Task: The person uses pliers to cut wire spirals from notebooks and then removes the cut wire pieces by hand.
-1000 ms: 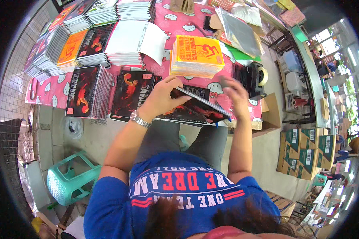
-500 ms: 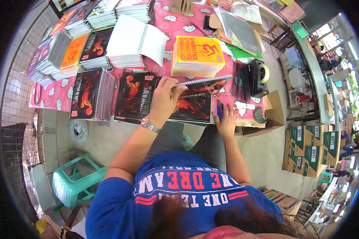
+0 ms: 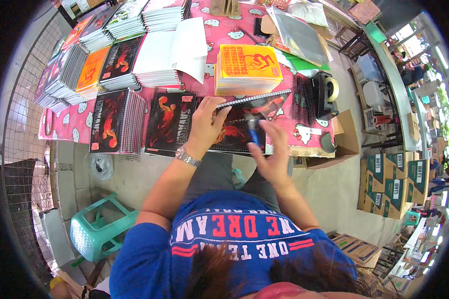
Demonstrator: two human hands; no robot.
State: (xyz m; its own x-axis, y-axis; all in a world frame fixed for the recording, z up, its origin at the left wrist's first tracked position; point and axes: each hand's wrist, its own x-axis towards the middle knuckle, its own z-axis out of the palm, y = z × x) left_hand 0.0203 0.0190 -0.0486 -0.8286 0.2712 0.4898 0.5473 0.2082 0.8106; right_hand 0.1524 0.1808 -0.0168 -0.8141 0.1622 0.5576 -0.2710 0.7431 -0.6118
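Pink patterned cloth covers the surface (image 3: 224, 25), with notebook stacks along its left and far sides, a yellow stack (image 3: 249, 65) just beyond our work, and a tape dispenser (image 3: 327, 94) with black coils (image 3: 302, 102) off to the right. We have one black notebook (image 3: 254, 99) tilted up in front of us, its spiral edge raised above another dark notebook (image 3: 229, 142) lying flat by the near edge. Our left hand (image 3: 207, 122) is clamped on the left end of that spiral, while its right end has no hand on it. Our right hand (image 3: 273, 157) appears closed about a blue tool (image 3: 253, 135), blurred enough that we cannot tell its exact kind or how its tip stands. With only one end pinched, the notebook could twist or slip under a sideways push. If the tool strays, we judge it could scratch a cover or bend a coil loop. Pressing toward ourselves might also nudge the flat notebook over the edge onto the floor.
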